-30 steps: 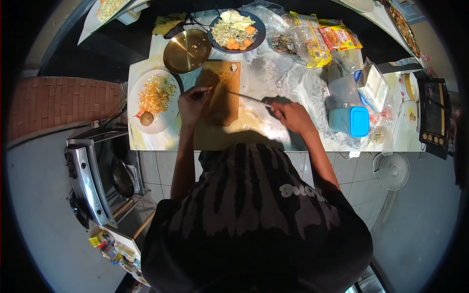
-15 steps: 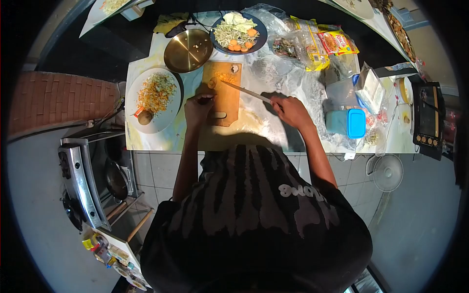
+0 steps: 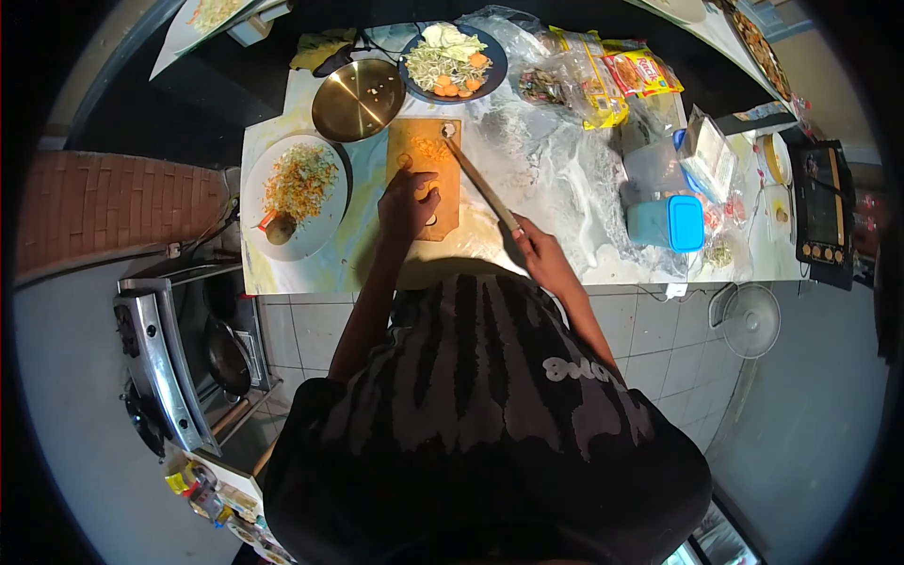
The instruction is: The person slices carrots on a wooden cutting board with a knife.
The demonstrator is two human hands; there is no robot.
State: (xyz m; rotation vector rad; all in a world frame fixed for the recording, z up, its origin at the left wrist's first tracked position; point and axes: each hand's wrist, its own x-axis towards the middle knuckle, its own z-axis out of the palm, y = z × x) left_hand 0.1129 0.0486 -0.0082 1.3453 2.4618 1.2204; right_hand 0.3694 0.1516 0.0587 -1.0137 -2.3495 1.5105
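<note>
My right hand is closed on the handle of a knife, whose tip points at the far right corner of a wooden cutting board. Near that tip lies a small pale piece I cannot identify. My left hand hovers over the board's left side, fingers and thumb apart. Just beyond its fingers are an orange slice, apparently carrot, and finely chopped carrot. To the left, a white plate bears chopped white and orange vegetables and a round brown item.
Behind the board stand a gold-coloured pan and a dark plate with sprouts, carrot slices and cabbage. Food packets lie at the back right. A blue-lidded container is at the right; a stove stands at lower left.
My left hand has moved right and farther over the board, its fingers spreading. The knife has swung to a steeper angle, its tip going up and right, while my right hand came nearer and leftward.
</note>
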